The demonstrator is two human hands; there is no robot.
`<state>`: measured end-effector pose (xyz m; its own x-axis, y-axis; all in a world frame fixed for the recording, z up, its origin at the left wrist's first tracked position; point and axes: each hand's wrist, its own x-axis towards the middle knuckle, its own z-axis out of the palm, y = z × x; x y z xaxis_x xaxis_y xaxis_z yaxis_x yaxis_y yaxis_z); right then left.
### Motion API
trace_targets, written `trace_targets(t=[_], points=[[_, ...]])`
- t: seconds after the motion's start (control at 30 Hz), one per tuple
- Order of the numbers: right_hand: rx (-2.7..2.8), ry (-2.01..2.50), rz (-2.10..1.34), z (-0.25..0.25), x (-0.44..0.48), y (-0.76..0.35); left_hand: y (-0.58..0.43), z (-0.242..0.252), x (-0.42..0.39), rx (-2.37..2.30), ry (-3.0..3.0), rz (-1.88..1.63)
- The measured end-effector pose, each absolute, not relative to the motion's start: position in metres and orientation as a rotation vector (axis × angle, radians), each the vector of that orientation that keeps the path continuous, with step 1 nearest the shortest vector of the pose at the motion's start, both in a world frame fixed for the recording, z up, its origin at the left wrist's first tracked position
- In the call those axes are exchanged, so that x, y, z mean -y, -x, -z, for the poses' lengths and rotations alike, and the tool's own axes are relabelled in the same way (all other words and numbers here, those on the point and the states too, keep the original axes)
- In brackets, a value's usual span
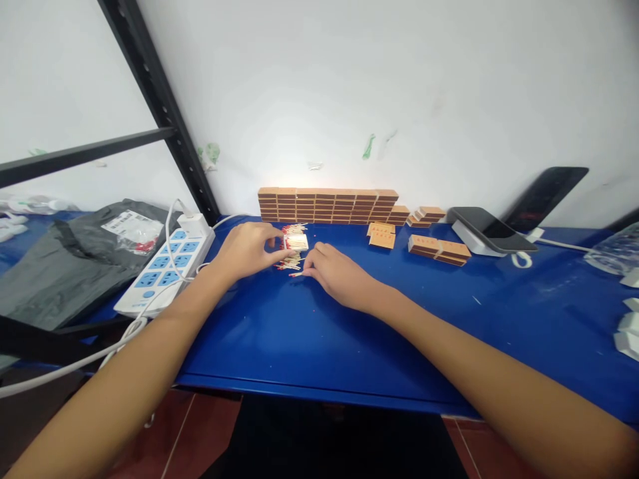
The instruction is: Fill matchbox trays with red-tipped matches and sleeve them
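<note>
My left hand (252,247) has its thumb and fingers curled around the left end of a small matchbox tray (301,242) filled with red-tipped matches. Loose matches (288,263) lie on the blue table just in front of the tray, and more lie behind it. Close by on the right, my right hand (335,274) pinches a match (296,274), its red head pointing left. Two flat orange matchbox sleeves (382,238) rest to the right of my hands.
Stacked matchboxes (327,206) line the wall, with more matchboxes (439,249) at right. A phone (494,227) lies on a white box. A power strip (167,269), cables and a grey plastic bag (84,259) occupy the left, beside a black rack post (164,113).
</note>
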<state>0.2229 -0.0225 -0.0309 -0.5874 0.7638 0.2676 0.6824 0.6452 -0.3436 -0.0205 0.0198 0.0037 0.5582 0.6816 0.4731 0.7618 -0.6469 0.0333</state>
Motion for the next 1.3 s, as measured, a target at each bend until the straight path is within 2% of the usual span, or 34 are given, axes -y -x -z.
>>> trace_targets(t=[0.23,0.93,1.3], points=[[2.230,1.176,-0.111,0.029,0.004,-0.237,0.010,0.002,-0.012,1.128,2.739,0.738],[2.158,1.136,-0.156,0.028,0.008,-0.239,0.007,0.002,-0.008,1.075,2.826,0.805],[2.203,1.127,-0.177,0.031,0.018,-0.218,0.020,-0.011,-0.016,1.344,2.558,0.745]])
